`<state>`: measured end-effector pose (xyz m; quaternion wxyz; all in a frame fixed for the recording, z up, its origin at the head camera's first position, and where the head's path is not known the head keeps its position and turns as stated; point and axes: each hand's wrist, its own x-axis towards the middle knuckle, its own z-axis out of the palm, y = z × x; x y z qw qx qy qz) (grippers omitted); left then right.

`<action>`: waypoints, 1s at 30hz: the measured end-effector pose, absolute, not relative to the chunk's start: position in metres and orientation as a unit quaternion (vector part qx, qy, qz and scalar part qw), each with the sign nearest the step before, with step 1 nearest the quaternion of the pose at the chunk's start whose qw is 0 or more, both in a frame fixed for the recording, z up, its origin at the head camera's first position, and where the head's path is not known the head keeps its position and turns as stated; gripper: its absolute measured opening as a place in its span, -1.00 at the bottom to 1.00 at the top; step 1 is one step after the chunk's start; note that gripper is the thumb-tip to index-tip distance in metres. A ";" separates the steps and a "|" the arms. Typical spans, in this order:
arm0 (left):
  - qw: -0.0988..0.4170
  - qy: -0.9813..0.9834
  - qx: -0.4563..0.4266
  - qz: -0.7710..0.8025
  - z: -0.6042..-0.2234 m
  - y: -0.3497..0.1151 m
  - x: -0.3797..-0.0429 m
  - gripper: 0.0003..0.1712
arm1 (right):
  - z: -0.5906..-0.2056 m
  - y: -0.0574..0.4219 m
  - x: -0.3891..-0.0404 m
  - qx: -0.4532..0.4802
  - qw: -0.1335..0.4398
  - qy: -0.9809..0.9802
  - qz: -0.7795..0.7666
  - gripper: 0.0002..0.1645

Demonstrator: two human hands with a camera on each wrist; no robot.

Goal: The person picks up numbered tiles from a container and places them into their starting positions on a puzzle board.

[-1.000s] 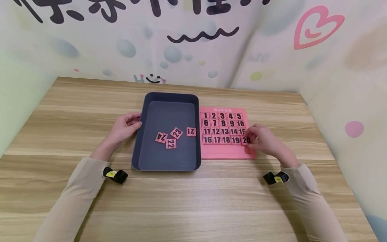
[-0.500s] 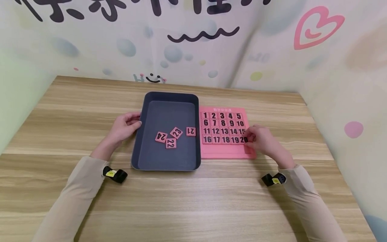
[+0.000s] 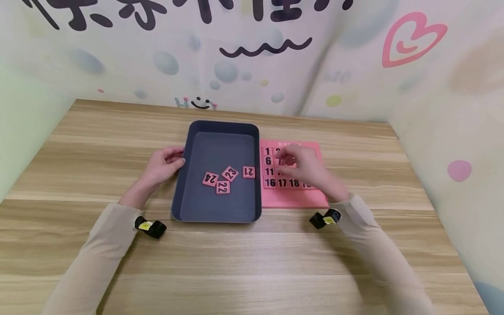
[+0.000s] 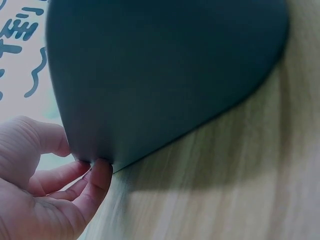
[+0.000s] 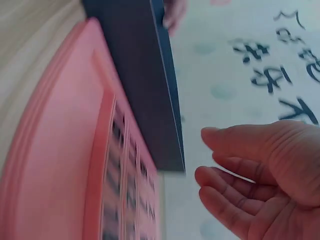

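A dark grey tray (image 3: 220,210) holds several pink number tiles, among them 24 (image 3: 210,178), 22 (image 3: 222,187), 23 (image 3: 230,173) and 21 (image 3: 249,172). At its left side my left hand (image 3: 163,164) grips the wall, with thumb at the edge and fingertips against the outside in the left wrist view. Right of the tray lies a pink number board (image 3: 293,200) with rows of tiles. Over it is my right hand (image 3: 303,166), which covers many of the tiles. Nothing shows between its loosely bent fingers (image 5: 220,185) and thumb in the right wrist view.
Everything rests on a wood-grain table (image 3: 236,271). Behind it hangs a printed wall cloth (image 3: 252,74) with writing and bubbles. A black wrist camera (image 3: 151,226) is strapped at the left sleeve, another wrist camera (image 3: 324,218) at the right one.
My right hand has let go of the 20 tile at the board's right edge and moved left over the board's middle. The left hand and the tray have stayed in place.
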<state>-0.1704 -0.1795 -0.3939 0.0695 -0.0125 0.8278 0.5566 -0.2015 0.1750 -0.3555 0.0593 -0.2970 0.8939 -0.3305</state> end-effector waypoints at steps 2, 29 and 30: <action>0.071 0.827 -0.014 0.557 -0.394 -0.179 -0.170 -0.50 | -0.357 0.160 -0.203 -0.320 0.067 0.883 -0.336 -0.66; 0.057 0.829 -0.013 0.557 -0.397 -0.179 -0.172 -0.51 | -0.367 0.073 -0.213 -0.359 0.148 0.915 -0.106 -0.69; 0.057 0.829 -0.013 0.557 -0.397 -0.179 -0.172 -0.51 | -0.368 0.073 -0.214 -0.361 0.145 0.915 -0.104 -0.70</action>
